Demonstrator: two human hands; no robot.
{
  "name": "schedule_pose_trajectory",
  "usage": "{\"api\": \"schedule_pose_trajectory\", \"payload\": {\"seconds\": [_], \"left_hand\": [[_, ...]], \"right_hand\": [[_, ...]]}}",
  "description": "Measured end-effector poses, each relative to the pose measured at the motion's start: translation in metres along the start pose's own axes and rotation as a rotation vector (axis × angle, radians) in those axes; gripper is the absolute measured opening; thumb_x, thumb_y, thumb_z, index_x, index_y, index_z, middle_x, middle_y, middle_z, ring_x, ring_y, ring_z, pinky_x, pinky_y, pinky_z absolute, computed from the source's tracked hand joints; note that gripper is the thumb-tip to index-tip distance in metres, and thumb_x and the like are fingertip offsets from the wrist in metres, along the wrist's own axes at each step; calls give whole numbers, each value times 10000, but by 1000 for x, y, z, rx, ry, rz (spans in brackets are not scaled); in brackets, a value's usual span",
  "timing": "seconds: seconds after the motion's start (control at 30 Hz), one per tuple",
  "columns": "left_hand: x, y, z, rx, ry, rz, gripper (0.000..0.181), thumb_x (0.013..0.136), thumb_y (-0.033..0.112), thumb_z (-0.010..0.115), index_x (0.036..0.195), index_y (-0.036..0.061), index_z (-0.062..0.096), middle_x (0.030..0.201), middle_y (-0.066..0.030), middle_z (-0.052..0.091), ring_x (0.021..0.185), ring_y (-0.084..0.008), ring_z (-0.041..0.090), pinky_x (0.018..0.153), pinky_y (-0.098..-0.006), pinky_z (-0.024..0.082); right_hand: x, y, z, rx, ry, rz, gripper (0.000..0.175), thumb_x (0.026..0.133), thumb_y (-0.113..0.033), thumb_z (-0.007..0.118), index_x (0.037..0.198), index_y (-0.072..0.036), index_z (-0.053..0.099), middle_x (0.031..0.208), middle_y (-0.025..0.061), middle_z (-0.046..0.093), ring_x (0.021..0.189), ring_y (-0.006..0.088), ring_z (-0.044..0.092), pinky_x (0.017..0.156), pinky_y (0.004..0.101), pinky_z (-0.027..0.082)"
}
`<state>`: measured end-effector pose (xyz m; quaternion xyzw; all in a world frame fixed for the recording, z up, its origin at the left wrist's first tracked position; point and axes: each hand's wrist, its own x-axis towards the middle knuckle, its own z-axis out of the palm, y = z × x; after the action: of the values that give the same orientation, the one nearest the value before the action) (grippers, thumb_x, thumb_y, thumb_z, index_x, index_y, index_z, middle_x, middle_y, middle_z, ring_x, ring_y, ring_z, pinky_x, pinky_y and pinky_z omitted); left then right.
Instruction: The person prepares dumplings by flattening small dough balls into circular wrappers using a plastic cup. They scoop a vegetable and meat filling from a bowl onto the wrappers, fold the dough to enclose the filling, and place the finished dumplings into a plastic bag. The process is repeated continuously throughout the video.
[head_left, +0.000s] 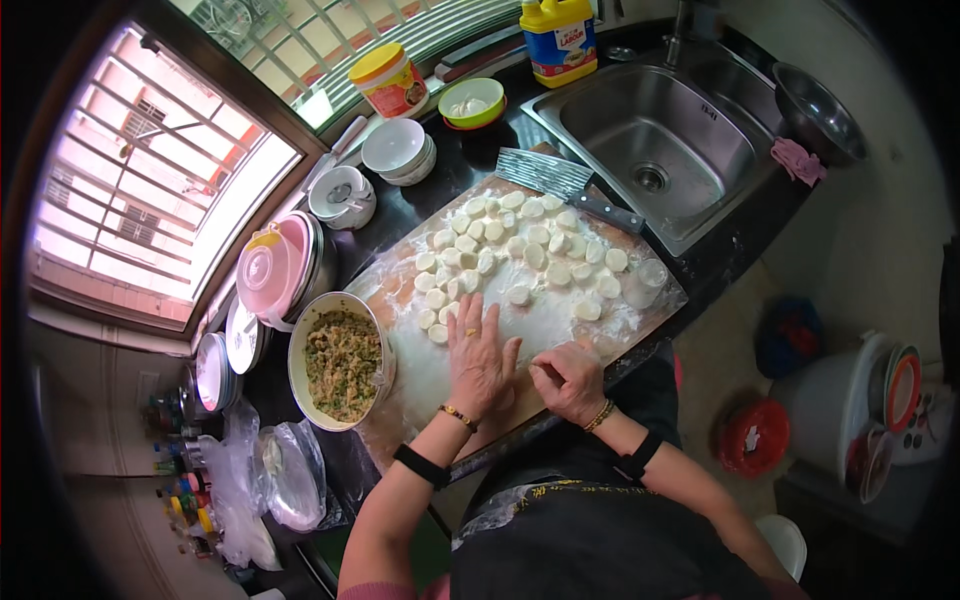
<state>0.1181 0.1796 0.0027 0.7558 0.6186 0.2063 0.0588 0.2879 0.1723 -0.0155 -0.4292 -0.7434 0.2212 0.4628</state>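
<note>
A floured wooden cutting board lies before me, its far half scattered with many small round dough pieces. My left hand rests palm down at the board's near side, fingers stretched out, their tips close to the nearest dough rounds. Whatever is under its palm is hidden. Curled into a loose fist, my right hand is over the near edge with nothing visible in it. A bowl of minced filling with green bits is left of my left hand. A floury clear glass is at the board's right corner.
A cleaver lies across the board's far edge, beside a steel sink. Stacked bowls, a pink basin and plates line the window side. Plastic bags lie at left. A red tub is on the floor.
</note>
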Motion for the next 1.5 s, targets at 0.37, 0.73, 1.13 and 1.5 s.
{"api": "schedule_pose_trajectory", "payload": {"seconds": [0.37, 0.73, 1.13, 1.5], "left_hand": [[-9, -10, 5, -89, -23, 50, 469, 855, 217, 583, 1265, 16, 479, 1376, -217, 417, 1339, -393, 318, 1122, -548, 164], [-68, -2, -35, 4, -86, 171, 403, 731, 227, 729, 1073, 74, 581, 1032, -109, 595, 1030, -295, 555, 1053, -503, 276], [-8, -2, -17, 52, 58, 24, 496, 786, 227, 665, 1208, 19, 510, 1219, -179, 500, 1208, -356, 427, 1086, -544, 220], [-8, 2, 17, 49, -5, 8, 623, 835, 316, 616, 1312, -34, 419, 1394, -267, 357, 1351, -431, 251, 1110, -581, 130]], "right_hand": [[0, -2, 5, 12, 26, -18, 76, 751, -160, 675, 762, -131, 606, 626, 17, 560, 632, 234, 565, 684, 360, 415], [-3, 3, 5, 4, 20, -37, 59, 745, -147, 652, 764, -126, 601, 617, 24, 552, 632, 246, 568, 682, 368, 412], [0, 1, 2, -4, 22, -36, 76, 742, -144, 667, 744, -124, 593, 637, 30, 572, 621, 245, 567, 672, 365, 408], [-1, 1, 0, -2, -7, 2, 94, 742, -152, 678, 735, -139, 585, 647, 0, 574, 643, 218, 573, 695, 361, 408]]}}
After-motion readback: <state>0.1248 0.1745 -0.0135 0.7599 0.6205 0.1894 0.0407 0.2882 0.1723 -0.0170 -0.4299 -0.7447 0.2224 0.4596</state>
